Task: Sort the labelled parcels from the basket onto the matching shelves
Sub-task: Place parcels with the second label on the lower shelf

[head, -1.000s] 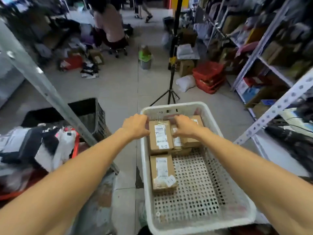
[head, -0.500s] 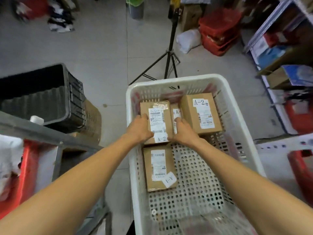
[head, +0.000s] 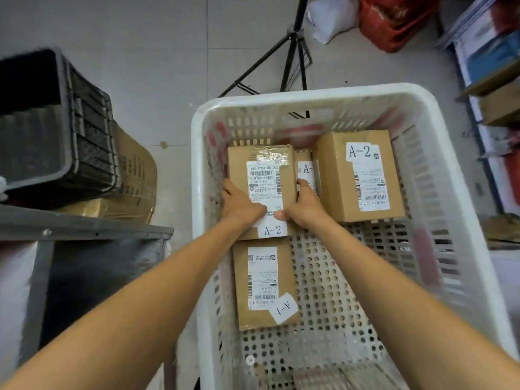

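Observation:
A white perforated basket (head: 439, 175) holds several brown cardboard parcels. My left hand (head: 240, 205) and my right hand (head: 302, 208) grip the two sides of a parcel labelled A-2 (head: 263, 170) at the basket's far left, thumbs on its top. A larger A-2 parcel (head: 358, 175) lies at the far right. Between them a third parcel (head: 305, 164) shows only a strip with "A-" on it. A parcel labelled A-1 (head: 264, 282) lies nearer me, under my left forearm's right edge.
A grey metal shelf frame (head: 84, 226) runs along the left. Behind it a black crate (head: 56, 122) sits on a cardboard box (head: 135, 175). A black tripod (head: 292, 52) stands beyond the basket. Shelves with goods (head: 489, 80) line the right; a red crate (head: 394, 21) sits far right.
The view has tilted down and closed in on the basket. Both hands slid from the parcels' far ends to the sides of the left A-2 parcel and now grip it.

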